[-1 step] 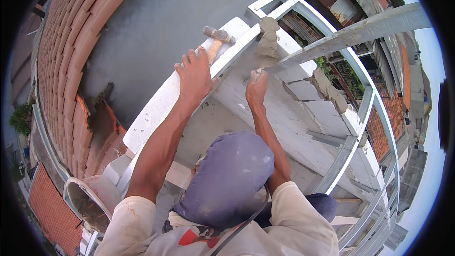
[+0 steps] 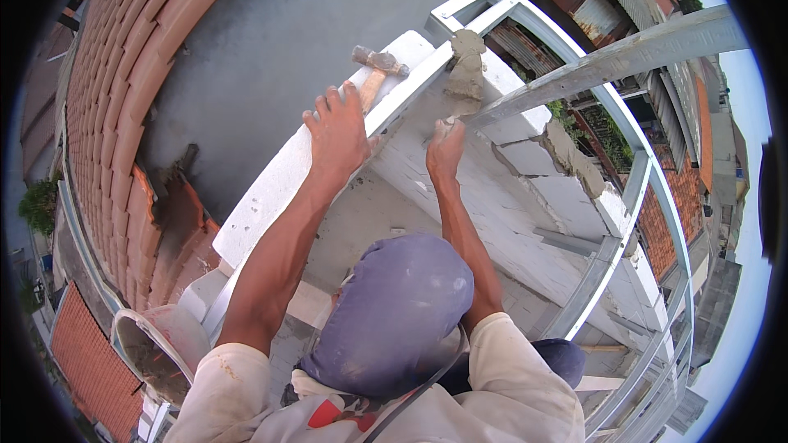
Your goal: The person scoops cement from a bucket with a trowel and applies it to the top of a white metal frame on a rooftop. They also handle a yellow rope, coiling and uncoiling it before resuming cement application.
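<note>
My left hand [image 2: 338, 131] lies on the top edge of a white block wall [image 2: 267, 201], its fingers spread over the block and the thumb toward the metal channel [image 2: 414, 86]. Just beyond its fingertips rests a hammer [image 2: 380, 63] with a wooden handle, whose lower end runs beside or under the fingers; I cannot tell which. My right hand [image 2: 445, 150] is closed around the handle of a trowel [image 2: 454, 119]. Wet grey mortar [image 2: 465, 82] covers the blade area ahead of that hand, against the inner wall face, and hides the blade's outline.
A metal beam [image 2: 607, 66] slants in from the upper right, close to my right hand. Curved metal framing [image 2: 636, 164] runs along the right. A mortar-stained bucket [image 2: 168, 344] stands at lower left. Roof tiles [image 2: 123, 74] flank the left side. A capped head [image 2: 394, 312] blocks the lower middle.
</note>
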The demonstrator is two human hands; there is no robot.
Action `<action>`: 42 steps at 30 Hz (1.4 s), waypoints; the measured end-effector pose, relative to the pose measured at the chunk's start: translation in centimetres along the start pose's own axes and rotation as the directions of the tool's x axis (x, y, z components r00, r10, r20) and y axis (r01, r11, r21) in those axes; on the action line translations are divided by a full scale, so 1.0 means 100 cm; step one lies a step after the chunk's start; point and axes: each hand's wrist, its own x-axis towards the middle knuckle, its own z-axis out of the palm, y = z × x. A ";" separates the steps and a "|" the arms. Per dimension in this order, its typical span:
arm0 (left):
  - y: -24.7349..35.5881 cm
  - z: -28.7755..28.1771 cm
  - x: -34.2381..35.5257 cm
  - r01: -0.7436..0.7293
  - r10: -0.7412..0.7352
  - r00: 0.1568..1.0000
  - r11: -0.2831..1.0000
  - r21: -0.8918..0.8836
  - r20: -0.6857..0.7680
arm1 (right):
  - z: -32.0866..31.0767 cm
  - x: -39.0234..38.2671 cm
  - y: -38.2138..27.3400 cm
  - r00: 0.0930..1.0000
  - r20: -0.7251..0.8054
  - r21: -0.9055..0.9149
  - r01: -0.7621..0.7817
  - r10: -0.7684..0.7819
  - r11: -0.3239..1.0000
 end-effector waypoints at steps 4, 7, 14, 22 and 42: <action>0.001 -0.001 0.000 0.026 -0.027 0.999 1.000 0.017 0.032 | 0.030 0.014 0.038 0.998 0.042 -0.101 -0.039 0.043 0.994; 0.004 0.001 0.001 0.024 -0.025 0.999 1.000 0.012 0.026 | 0.044 0.014 0.074 0.998 0.026 -0.073 -0.060 0.062 0.996; -0.002 -0.001 0.001 0.040 -0.041 0.999 0.999 0.022 0.029 | 0.048 -0.007 0.074 0.984 0.058 0.263 -0.181 0.171 0.948; 0.003 0.000 0.002 0.029 -0.029 0.999 0.999 0.019 0.028 | 0.034 -0.036 0.075 0.998 0.025 -0.041 -0.065 0.066 0.997; 0.006 0.004 0.001 -0.010 0.010 1.000 0.999 0.039 -0.006 | -0.103 0.004 0.116 0.680 0.661 -0.539 0.136 0.317 0.832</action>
